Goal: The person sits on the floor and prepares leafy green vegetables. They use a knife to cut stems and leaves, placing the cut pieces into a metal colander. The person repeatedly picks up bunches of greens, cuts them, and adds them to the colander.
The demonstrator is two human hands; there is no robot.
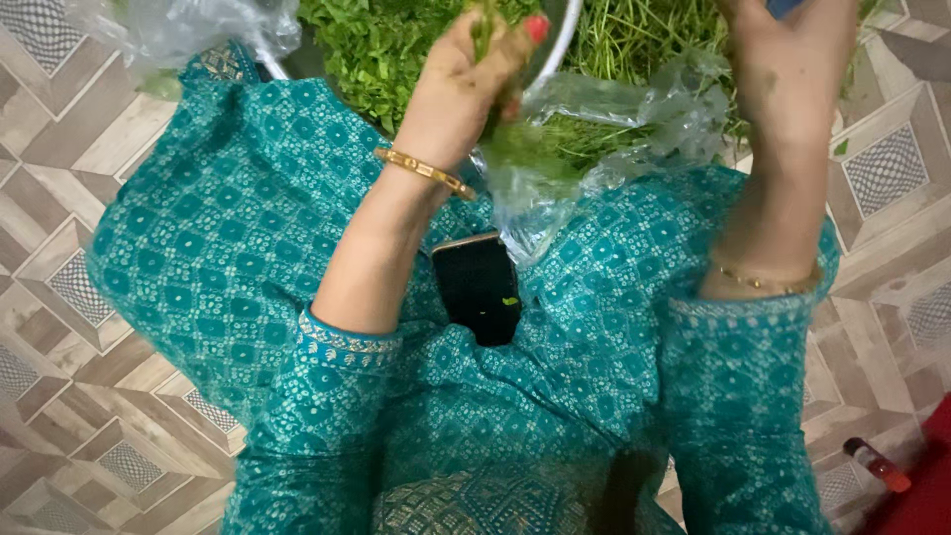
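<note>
My left hand (pixel 464 79) is closed around a small bunch of green herb stems (pixel 485 28) at the top centre, with a gold bangle on the wrist. My right hand (pixel 788 69) is raised at the top right, its fingers cut off by the frame edge, so what it holds is hidden. Between the hands a clear plastic bag (pixel 604 139) with green leaves lies on my lap. A pile of leafy greens (pixel 381 45) sits in front of me. A black phone (pixel 478 287) rests on my teal patterned clothing.
Patterned floor tiles (pixel 59 198) surround me. Another clear plastic bag (pixel 178 30) lies at the top left. A small bottle with a red cap (pixel 877 464) lies at the bottom right beside a red cloth (pixel 926 485).
</note>
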